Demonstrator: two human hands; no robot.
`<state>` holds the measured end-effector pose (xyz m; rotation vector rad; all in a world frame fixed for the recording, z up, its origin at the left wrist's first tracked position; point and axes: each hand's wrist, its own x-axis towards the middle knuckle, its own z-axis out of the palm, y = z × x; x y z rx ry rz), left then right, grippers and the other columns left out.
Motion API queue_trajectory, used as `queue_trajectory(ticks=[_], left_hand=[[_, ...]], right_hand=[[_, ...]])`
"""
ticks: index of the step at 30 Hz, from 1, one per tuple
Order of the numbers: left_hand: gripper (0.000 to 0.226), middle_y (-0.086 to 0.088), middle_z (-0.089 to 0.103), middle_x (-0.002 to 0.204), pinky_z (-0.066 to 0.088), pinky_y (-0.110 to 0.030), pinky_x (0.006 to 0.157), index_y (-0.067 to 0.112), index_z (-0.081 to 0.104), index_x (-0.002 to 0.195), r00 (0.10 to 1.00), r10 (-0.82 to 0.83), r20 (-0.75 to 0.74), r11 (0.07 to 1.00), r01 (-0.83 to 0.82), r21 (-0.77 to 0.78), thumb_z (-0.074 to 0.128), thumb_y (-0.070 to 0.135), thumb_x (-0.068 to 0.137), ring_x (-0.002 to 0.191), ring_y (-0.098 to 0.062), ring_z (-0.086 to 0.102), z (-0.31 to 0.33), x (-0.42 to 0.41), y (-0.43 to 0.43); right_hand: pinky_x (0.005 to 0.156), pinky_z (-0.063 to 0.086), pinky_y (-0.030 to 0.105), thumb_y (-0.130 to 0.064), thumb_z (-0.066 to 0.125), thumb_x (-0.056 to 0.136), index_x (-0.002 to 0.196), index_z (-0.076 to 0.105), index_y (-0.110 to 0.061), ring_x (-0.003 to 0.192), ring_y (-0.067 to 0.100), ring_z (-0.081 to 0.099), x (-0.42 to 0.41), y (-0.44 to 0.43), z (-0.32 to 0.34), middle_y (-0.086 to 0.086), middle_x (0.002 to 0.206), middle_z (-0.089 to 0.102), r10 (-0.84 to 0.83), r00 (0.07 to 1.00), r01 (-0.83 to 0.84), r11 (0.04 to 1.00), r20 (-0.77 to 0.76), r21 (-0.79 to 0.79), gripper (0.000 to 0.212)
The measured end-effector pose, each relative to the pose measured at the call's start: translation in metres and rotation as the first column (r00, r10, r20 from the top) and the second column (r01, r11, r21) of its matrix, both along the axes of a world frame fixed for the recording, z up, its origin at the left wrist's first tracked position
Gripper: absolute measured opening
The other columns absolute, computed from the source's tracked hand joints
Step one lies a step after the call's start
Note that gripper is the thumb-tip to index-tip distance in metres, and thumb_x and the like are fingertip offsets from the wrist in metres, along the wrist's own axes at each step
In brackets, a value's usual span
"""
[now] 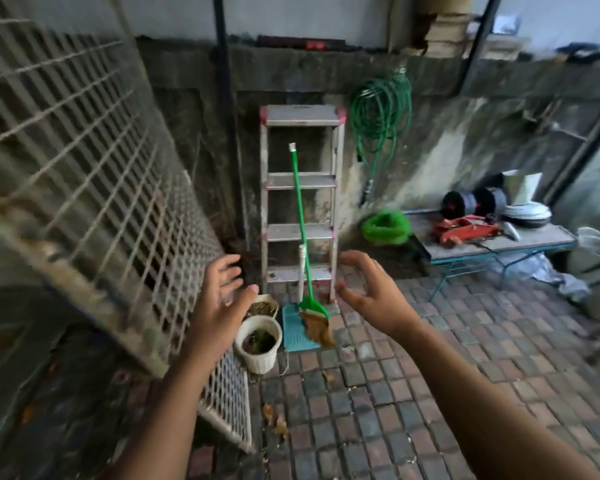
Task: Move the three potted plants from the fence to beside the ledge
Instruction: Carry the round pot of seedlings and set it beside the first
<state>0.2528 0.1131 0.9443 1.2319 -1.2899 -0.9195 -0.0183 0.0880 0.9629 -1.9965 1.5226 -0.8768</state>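
Two pots visible, lower centre of frame, on the brick-paved floor (pixel 378 393). Nearer one: white ribbed plastic pot (pixel 258 344) with dark soil and a bit of green in it, standing upright just beside the bottom edge of the white wire-mesh fence panel (pixel 94 188). Second one: cream pot with dry brown litter on top (pixel 264 306), directly behind the first, partly hidden by the left hand. A third pot isn't visible.

Left hand (pixel 219 299): open, fingers spread, palm facing right, holding nothing, overlapping the rear pot in frame. Right hand (pixel 371 292): open, fingers curled loosely, holding nothing, right of the pots. Both forearms come in from the bottom edge.

Just right of the pots: teal plastic dustpan (pixel 297 329) lying on the floor, and a green-handled broom with brown bristles (pixel 305 258) leaning against an aluminium stepladder with red caps (pixel 302 199) at frame centre. Ladder stands against the stained concrete wall (pixel 447 133).

Upper centre-right: coiled green garden hose (pixel 381 112) hanging on the wall; a second bright green coil (pixel 386 227) on the floor below it.

Right of frame: grey-topped counter with teal metal legs (pixel 530 242), carrying black dumbbell weights (pixel 471 202), a red jack-like tool (pixel 465 230) and stacked white dishes (pixel 527 214).
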Motion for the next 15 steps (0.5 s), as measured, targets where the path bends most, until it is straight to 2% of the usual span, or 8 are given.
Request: queue_trajectory(ticks=[2, 3, 5, 7, 9, 10, 12, 15], left_hand=[[0.045, -0.007, 0.053, 0.137, 0.046, -0.034, 0.101, 0.029, 0.048, 0.134, 1.0, -0.004, 0.016, 1.0, 0.003, 0.017, 0.068, 0.007, 0.101, 0.132, -0.027, 0.057, -0.015, -0.024, -0.053], [0.046, -0.008, 0.053, 0.138, 0.046, -0.037, 0.102, 0.028, 0.048, 0.135, 1.0, 0.009, 0.023, 1.0, -0.01, 0.021, 0.065, 0.002, 0.101, 0.132, -0.028, 0.056, -0.021, -0.035, -0.079], [0.048, -0.011, 0.053, 0.139, 0.045, -0.039, 0.102, 0.027, 0.047, 0.136, 0.998, 0.052, 0.034, 0.998, -0.053, 0.023, 0.065, 0.001, 0.101, 0.13, -0.029, 0.056, -0.036, -0.057, -0.128], [0.053, -0.012, 0.055, 0.14, 0.045, -0.04, 0.101, 0.03, 0.045, 0.138, 0.993, 0.117, 0.03, 0.992, -0.119, 0.052, 0.074, 0.013, 0.097, 0.127, -0.028, 0.058, -0.054, -0.076, -0.173], [0.059, -0.007, 0.057, 0.137, 0.045, -0.038, 0.096, 0.033, 0.043, 0.14, 0.979, 0.203, 0.033, 0.978, -0.204, 0.051, 0.077, 0.025, 0.093, 0.124, -0.028, 0.061, -0.067, -0.091, -0.214], [0.058, -0.004, 0.057, 0.134, 0.045, -0.037, 0.094, 0.036, 0.042, 0.141, 0.971, 0.236, 0.039, 0.969, -0.238, 0.066, 0.074, 0.023, 0.094, 0.123, -0.028, 0.061, -0.074, -0.096, -0.231], [0.057, -0.002, 0.059, 0.133, 0.047, -0.034, 0.091, 0.041, 0.039, 0.139, 0.952, 0.303, 0.039, 0.948, -0.305, 0.091, 0.07, 0.016, 0.097, 0.12, -0.027, 0.063, -0.088, -0.102, -0.259], [0.059, -0.009, 0.057, 0.14, 0.05, -0.033, 0.09, 0.038, 0.038, 0.137, 0.905, 0.423, 0.037, 0.893, -0.424, 0.15, 0.071, 0.01, 0.097, 0.121, -0.028, 0.064, -0.111, -0.095, -0.286]], right_hand=[[0.111, 0.042, 0.032, -0.008, 0.076, 0.091, 0.133, 0.06, -0.008, 0.13, 0.025, 0.055, -0.03, -0.048, -0.005, 0.01, 0.133, 0.062, -0.006, 1.0, 0.006, 1.0, -0.008, -0.022, 0.045], [0.111, 0.042, 0.036, -0.008, 0.076, 0.091, 0.132, 0.06, -0.007, 0.13, 0.026, 0.055, -0.045, -0.075, -0.01, 0.011, 0.132, 0.062, -0.003, 1.0, 0.003, 1.0, -0.002, -0.023, 0.044], [0.111, 0.042, 0.035, -0.007, 0.075, 0.091, 0.133, 0.059, -0.007, 0.128, 0.027, 0.055, -0.07, -0.132, -0.025, 0.012, 0.131, 0.062, 0.021, 1.0, -0.02, 1.0, 0.017, -0.02, 0.045], [0.107, 0.039, 0.026, -0.009, 0.075, 0.092, 0.135, 0.057, -0.009, 0.127, 0.023, 0.055, -0.087, -0.194, -0.041, 0.011, 0.131, 0.06, 0.044, 0.996, -0.045, 0.999, 0.072, 0.014, 0.047], [0.107, 0.038, 0.024, -0.014, 0.075, 0.094, 0.138, 0.054, -0.012, 0.127, 0.017, 0.053, -0.093, -0.257, -0.056, 0.008, 0.135, 0.058, 0.089, 0.985, -0.096, 0.994, 0.145, 0.045, 0.049], [0.108, 0.038, 0.024, -0.017, 0.075, 0.094, 0.139, 0.053, -0.014, 0.126, 0.014, 0.052, -0.093, -0.286, -0.063, 0.006, 0.136, 0.057, 0.118, 0.978, -0.131, 0.989, 0.172, 0.067, 0.05], [0.107, 0.041, 0.028, -0.026, 0.074, 0.093, 0.139, 0.051, -0.019, 0.125, 0.01, 0.051, -0.084, -0.34, -0.074, 0.002, 0.133, 0.056, 0.185, 0.963, -0.203, 0.976, 0.194, 0.077, 0.052], [0.111, 0.047, 0.045, -0.033, 0.07, 0.091, 0.141, 0.048, -0.025, 0.127, 0.02, 0.054, -0.063, -0.4, -0.088, 0.004, 0.131, 0.056, 0.266, 0.937, -0.295, 0.949, 0.225, 0.109, 0.056]])
